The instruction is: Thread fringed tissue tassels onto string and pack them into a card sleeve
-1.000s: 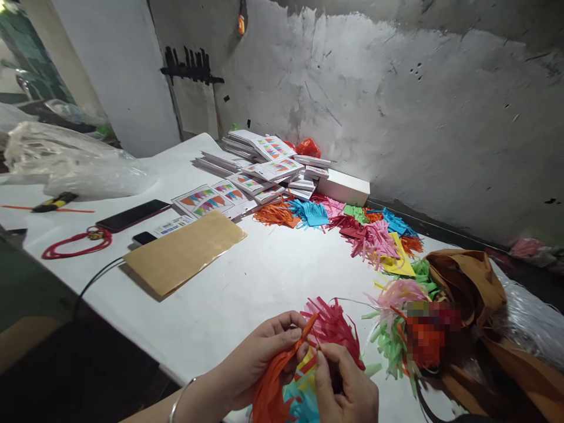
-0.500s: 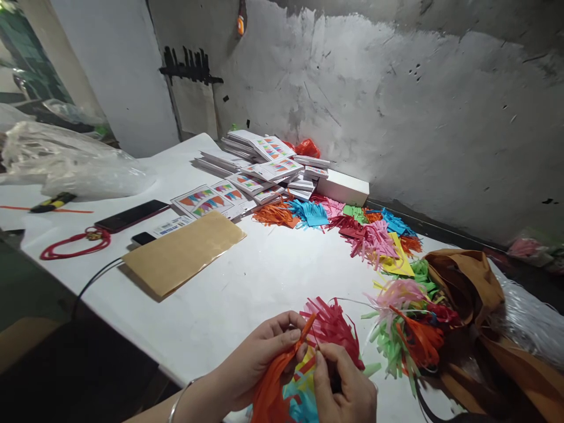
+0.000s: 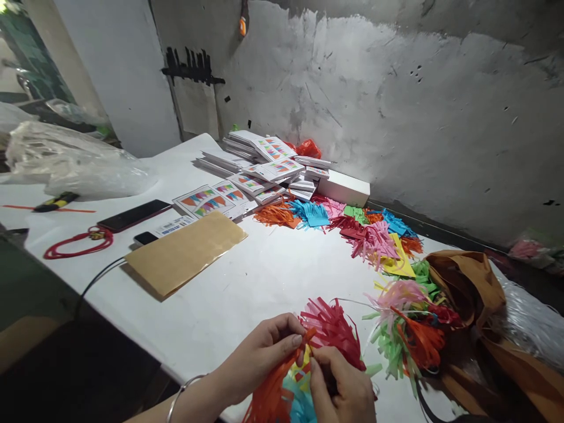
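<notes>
We are pinching one orange paper tassel (image 3: 268, 390) between the thumb and fingers of our left hand (image 3: 268, 349), its strands hanging below that palm. Our right hand (image 3: 341, 379) is bringing its fingertips close beside the tassel's twisted top; we cannot tell what, if anything, they are clamping. Just beyond both hands, one crimson paper fringe (image 3: 332, 326) is lying on the white table (image 3: 273, 267). Farther off, we are counting one smartphone (image 3: 134, 215), one brown envelope (image 3: 187, 255) and one white box (image 3: 346, 188).

Orange fringed tassel (image 3: 268, 392), narrow top pinched in the left fingers (image 3: 287, 346) — loose, ribbon-like strands drooping below
</notes>
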The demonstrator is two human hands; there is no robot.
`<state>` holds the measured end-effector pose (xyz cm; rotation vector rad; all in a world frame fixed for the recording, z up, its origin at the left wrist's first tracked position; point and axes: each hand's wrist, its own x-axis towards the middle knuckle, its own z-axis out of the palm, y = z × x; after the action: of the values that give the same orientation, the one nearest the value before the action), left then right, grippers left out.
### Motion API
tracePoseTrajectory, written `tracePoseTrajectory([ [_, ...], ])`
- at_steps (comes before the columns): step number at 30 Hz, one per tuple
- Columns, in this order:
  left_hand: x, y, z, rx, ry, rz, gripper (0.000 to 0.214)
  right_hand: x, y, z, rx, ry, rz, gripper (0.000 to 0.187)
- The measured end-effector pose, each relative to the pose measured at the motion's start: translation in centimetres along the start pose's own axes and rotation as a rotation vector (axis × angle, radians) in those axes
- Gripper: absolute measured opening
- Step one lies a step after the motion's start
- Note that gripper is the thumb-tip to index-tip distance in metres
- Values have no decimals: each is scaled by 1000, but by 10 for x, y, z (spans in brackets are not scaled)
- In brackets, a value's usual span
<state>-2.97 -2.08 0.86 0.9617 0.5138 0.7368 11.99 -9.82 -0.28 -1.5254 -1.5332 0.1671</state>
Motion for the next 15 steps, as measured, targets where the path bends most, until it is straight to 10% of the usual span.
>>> tracePoseTrajectory([
  [9,-7,5,-2,649,-26,199,17,3,-1,4,617,-198,480,63],
  [15,-9,3,-3,1051,-49,517,16,10,-7,7,569,-152,360,36],
])
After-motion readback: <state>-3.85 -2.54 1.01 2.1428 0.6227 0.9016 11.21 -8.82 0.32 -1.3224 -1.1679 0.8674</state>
